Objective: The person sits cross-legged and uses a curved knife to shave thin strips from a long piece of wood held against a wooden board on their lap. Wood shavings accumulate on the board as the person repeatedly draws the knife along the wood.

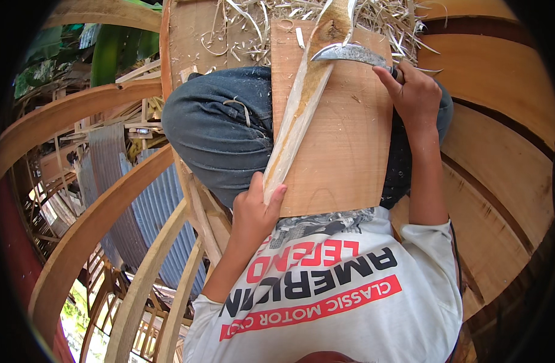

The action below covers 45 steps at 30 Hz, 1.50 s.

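Observation:
My left hand (258, 204) is closed round the near end of a long, pale wooden stick (294, 131) with a brown strip along it. The stick slants away from me to the far side, where it widens around a dark knot. In my right hand (415, 91) is the handle of a curved knife (353, 54). Its blade lies across the stick just below the knot; whether the edge bites into the wood I cannot tell. Under the stick, a flat wooden board (341, 145) rests on my lap.
Curled wood shavings (380, 24) are heaped beyond the board. A slatted wooden railing (102, 212) runs along my left, with corrugated metal sheets (162, 206) below it. Wooden planks (489, 151) rise on my right. My bent knees (220, 127) flank the board.

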Each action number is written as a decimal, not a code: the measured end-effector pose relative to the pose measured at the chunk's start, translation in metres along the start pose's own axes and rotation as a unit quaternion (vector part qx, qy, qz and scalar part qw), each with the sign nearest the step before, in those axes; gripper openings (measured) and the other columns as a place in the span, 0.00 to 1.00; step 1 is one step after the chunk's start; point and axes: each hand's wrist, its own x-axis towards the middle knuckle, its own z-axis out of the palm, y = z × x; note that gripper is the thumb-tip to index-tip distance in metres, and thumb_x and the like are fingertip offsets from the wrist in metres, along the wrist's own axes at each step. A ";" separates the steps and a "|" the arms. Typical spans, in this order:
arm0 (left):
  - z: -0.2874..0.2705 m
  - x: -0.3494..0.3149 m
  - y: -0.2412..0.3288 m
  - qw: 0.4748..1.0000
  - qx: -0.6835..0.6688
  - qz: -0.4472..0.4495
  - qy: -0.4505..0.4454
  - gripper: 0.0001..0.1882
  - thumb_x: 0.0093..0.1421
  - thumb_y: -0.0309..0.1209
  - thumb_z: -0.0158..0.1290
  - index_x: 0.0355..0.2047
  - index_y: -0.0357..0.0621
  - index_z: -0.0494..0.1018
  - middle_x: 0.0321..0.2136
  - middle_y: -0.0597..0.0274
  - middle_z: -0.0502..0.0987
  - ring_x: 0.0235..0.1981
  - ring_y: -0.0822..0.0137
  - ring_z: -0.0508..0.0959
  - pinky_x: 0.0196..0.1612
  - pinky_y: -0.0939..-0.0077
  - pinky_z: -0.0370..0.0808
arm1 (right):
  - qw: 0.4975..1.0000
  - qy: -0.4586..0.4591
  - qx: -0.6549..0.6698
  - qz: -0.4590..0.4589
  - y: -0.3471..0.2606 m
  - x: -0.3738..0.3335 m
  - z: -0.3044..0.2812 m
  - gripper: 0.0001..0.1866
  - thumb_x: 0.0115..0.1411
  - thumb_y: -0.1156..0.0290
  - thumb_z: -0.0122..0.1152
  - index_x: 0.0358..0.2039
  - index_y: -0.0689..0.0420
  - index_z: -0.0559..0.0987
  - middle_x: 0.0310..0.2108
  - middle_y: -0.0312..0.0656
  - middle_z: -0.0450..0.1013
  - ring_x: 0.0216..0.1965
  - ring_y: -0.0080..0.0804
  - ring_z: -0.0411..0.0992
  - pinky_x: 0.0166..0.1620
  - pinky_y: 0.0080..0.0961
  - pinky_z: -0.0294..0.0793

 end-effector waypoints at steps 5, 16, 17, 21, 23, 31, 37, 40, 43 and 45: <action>-0.001 0.006 0.003 1.000 0.004 -0.001 -0.007 0.18 0.61 0.41 0.51 0.31 0.35 0.65 0.16 0.39 0.71 0.21 0.39 0.75 0.22 0.57 0.70 | 0.995 -0.054 0.085 -0.019 -0.016 -0.024 0.002 0.30 0.51 0.41 0.61 0.12 0.56 0.69 0.08 0.40 0.64 0.11 0.36 0.67 0.17 0.28 0.65; -0.003 0.005 0.004 1.000 0.007 -0.004 -0.008 0.20 0.61 0.42 0.50 0.32 0.33 0.66 0.17 0.37 0.71 0.22 0.39 0.76 0.22 0.57 0.71 | 0.995 -0.040 0.076 -0.044 -0.022 -0.033 -0.001 0.29 0.53 0.41 0.59 0.13 0.56 0.71 0.09 0.41 0.66 0.12 0.38 0.68 0.16 0.29 0.65; -0.001 0.002 0.004 1.000 0.004 -0.001 -0.008 0.20 0.61 0.42 0.50 0.33 0.33 0.66 0.17 0.37 0.71 0.22 0.39 0.76 0.22 0.56 0.71 | 0.998 -0.037 0.050 0.002 -0.016 -0.022 -0.002 0.29 0.53 0.42 0.59 0.14 0.56 0.71 0.09 0.41 0.66 0.12 0.38 0.68 0.16 0.28 0.65; -0.001 0.005 0.003 1.000 -0.004 0.000 -0.004 0.19 0.61 0.41 0.51 0.33 0.33 0.66 0.17 0.37 0.71 0.22 0.39 0.75 0.22 0.57 0.71 | 0.997 -0.047 0.065 -0.016 -0.017 -0.021 0.002 0.28 0.54 0.43 0.59 0.15 0.56 0.71 0.10 0.41 0.67 0.13 0.37 0.69 0.18 0.28 0.67; -0.002 0.005 0.005 1.000 0.010 -0.003 -0.010 0.19 0.61 0.41 0.51 0.32 0.33 0.66 0.16 0.37 0.71 0.22 0.39 0.75 0.22 0.57 0.70 | 0.986 -0.080 0.109 -0.101 -0.031 -0.036 -0.004 0.28 0.54 0.43 0.59 0.16 0.57 0.71 0.11 0.42 0.67 0.13 0.38 0.69 0.19 0.29 0.68; -0.005 0.005 0.006 0.999 -0.028 -0.021 -0.024 0.18 0.61 0.41 0.50 0.32 0.34 0.66 0.17 0.39 0.71 0.23 0.40 0.76 0.23 0.61 0.71 | 0.861 -0.247 0.444 0.008 -0.036 -0.026 -0.035 0.13 0.60 0.67 0.58 0.40 0.62 0.73 0.19 0.30 0.66 0.14 0.18 0.63 0.20 0.21 0.63; -0.009 0.008 0.008 0.997 -0.056 -0.026 -0.039 0.18 0.62 0.40 0.50 0.33 0.34 0.67 0.17 0.40 0.71 0.23 0.41 0.76 0.23 0.64 0.70 | 0.683 -0.337 0.597 0.253 -0.020 -0.021 -0.041 0.14 0.63 0.65 0.55 0.44 0.60 0.74 0.15 0.28 0.62 0.11 0.11 0.57 0.14 0.13 0.56; -0.008 0.008 0.006 0.998 -0.058 -0.018 -0.034 0.18 0.61 0.40 0.50 0.33 0.34 0.67 0.17 0.40 0.71 0.23 0.42 0.77 0.23 0.65 0.70 | 0.655 -0.434 0.586 0.198 -0.019 -0.025 -0.043 0.14 0.63 0.64 0.54 0.44 0.59 0.75 0.14 0.27 0.60 0.10 0.10 0.54 0.13 0.12 0.53; -0.011 0.007 0.006 0.997 -0.060 -0.035 -0.045 0.17 0.61 0.39 0.51 0.33 0.34 0.67 0.18 0.40 0.71 0.25 0.42 0.77 0.24 0.65 0.71 | 0.656 -0.398 0.597 0.235 -0.015 -0.026 -0.035 0.14 0.64 0.63 0.53 0.44 0.59 0.75 0.14 0.26 0.59 0.10 0.10 0.54 0.13 0.12 0.52; -0.008 0.007 0.007 0.996 -0.064 -0.037 -0.044 0.16 0.61 0.38 0.51 0.33 0.34 0.67 0.19 0.39 0.72 0.25 0.42 0.77 0.24 0.65 0.71 | 0.658 -0.355 0.609 0.265 -0.020 -0.026 -0.040 0.14 0.64 0.62 0.53 0.43 0.59 0.76 0.13 0.26 0.59 0.11 0.10 0.54 0.14 0.12 0.52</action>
